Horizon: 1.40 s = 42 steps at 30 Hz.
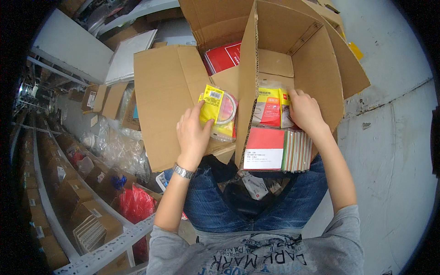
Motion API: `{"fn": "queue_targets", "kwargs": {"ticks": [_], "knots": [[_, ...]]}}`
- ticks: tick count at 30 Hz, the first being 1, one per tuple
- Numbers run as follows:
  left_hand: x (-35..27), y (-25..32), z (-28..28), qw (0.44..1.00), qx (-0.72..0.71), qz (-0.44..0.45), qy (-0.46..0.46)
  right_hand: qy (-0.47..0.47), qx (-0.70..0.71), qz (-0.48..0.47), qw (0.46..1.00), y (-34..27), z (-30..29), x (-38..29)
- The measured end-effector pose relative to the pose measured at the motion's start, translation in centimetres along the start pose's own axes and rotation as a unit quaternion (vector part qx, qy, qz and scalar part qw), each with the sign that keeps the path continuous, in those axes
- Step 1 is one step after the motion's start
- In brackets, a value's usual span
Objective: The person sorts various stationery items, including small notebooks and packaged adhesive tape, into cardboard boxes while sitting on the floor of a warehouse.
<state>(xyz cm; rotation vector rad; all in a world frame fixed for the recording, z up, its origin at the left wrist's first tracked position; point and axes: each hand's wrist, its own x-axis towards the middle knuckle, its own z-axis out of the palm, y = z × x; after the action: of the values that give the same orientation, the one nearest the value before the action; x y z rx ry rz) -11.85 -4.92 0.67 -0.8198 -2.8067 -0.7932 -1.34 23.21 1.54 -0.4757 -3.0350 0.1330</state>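
Observation:
My left hand [196,132] has its thumb and fingers at the left side of a clear and yellow packet with a roll of tape [220,110], above a cardboard flap. Whether it grips the packet is not certain. My right hand [306,110] reaches into an open cardboard box [318,65], fingertips at a yellow tape packet [285,108]. Beside that stands a yellow and red packet [268,109]. Nearer me in the box are a red-and-white card pack [264,147] and a row of thin, coloured-edged packs [297,150].
Red packs [223,57] lie in a larger carton behind the open flap [165,103]. Metal shelving [113,244] with cardboard bins runs along the left. Clear plastic wrap [117,141] lies on the floor. A pale wall or panel [395,137] is at right.

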Motion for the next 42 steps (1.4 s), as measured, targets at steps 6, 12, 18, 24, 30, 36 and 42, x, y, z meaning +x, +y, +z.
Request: {"fn": "queue_targets", "kwargs": {"ticks": [6, 12, 18, 24, 30, 36, 42], "knots": [[-0.1, 1.2, 0.2, 0.948, -0.309, -0.067, 0.024, 0.141, 0.055, -0.025, 0.988, -0.6, -1.7, -1.7], [-1.3, 2.4, -6.0, 0.958, -0.217, 0.058, 0.178, 0.227, 0.198, -0.099, 0.948, -2.7, -6.4, -3.1], [-5.1, 5.8, -10.5, 0.892, -0.149, 0.335, 0.265, -0.014, 0.682, -0.049, 0.73, -5.4, -9.9, -4.6], [-6.5, 7.6, -10.2, 0.874, -0.201, 0.418, 0.144, -0.277, 0.682, -0.086, 0.671, -5.8, -11.5, -5.9], [-6.2, 8.0, -10.1, 0.91, -0.098, 0.331, 0.23, 0.028, 0.712, -0.024, 0.701, -2.7, -12.2, -6.3], [-6.2, 6.5, -10.0, 0.939, -0.108, 0.257, 0.199, 0.301, 0.59, -0.031, 0.748, 0.3, -11.7, -4.2], [-3.6, 4.9, -6.1, 0.985, -0.086, 0.106, 0.103, 0.153, 0.573, 0.055, 0.804, 0.8, -3.7, -2.5]]}}
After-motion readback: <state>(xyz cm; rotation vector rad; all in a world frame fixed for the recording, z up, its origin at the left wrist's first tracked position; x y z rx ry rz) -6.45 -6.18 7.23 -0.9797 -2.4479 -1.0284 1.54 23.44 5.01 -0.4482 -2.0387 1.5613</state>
